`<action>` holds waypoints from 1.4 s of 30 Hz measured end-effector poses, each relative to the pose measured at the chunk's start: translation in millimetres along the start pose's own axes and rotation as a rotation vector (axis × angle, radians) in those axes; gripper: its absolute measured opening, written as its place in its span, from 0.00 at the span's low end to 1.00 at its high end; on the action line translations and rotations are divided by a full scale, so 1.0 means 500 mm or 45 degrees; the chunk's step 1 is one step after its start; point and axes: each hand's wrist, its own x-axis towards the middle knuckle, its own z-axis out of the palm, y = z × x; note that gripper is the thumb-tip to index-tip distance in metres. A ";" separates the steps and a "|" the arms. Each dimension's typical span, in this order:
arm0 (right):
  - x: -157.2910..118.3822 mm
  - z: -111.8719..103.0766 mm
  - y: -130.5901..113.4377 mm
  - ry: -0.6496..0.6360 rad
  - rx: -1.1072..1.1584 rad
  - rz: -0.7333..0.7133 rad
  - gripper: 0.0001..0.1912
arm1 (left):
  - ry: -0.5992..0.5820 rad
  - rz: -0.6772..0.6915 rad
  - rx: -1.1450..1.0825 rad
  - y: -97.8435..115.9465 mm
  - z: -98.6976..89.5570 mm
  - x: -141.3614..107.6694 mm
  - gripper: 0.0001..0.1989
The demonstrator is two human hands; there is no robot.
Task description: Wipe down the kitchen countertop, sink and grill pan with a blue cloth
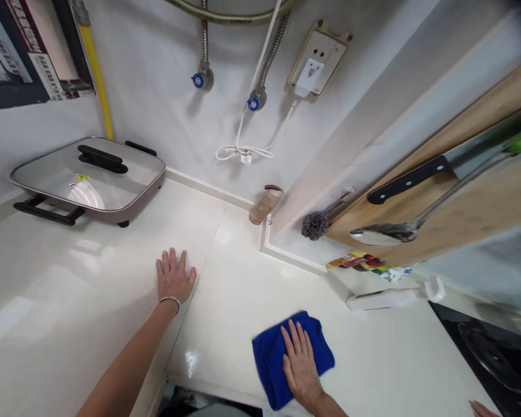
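Blue cloth (pixel 270 360): lying on white bench (pixel 373 347) beneath right grip (pixel 301 370), flat and uncurled over it; left grip (pixel 173 284) splayed palm-down on bench, well apart; probably light, soft and limp, prone to bunching, best pinched at a free edge.

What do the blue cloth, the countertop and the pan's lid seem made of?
Blue cloth: matt fabric, perhaps microfibre; it creases softly. Countertop: glossy, possibly engineered stone or tile, judging by bright reflections. Lid: probably clear glass; it looks see-through, with shiny glints.
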 end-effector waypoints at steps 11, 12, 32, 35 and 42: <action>0.384 0.059 -0.145 -0.142 0.042 0.214 0.34 | 0.002 0.004 0.024 -0.001 0.000 -0.003 0.32; 0.409 0.062 -0.155 -0.152 0.050 0.255 0.34 | 0.008 0.004 0.028 -0.001 0.000 -0.003 0.32; 0.074 0.054 -0.039 0.549 0.498 0.383 0.28 | -0.041 -0.055 -0.005 -0.009 -0.030 0.003 0.30; -0.057 0.087 -0.011 0.637 0.383 0.319 0.28 | -0.038 -0.067 -0.061 -0.007 -0.036 0.001 0.27; -0.111 0.118 -0.011 0.781 0.321 0.315 0.26 | -0.033 0.148 -0.243 -0.002 -0.038 0.003 0.25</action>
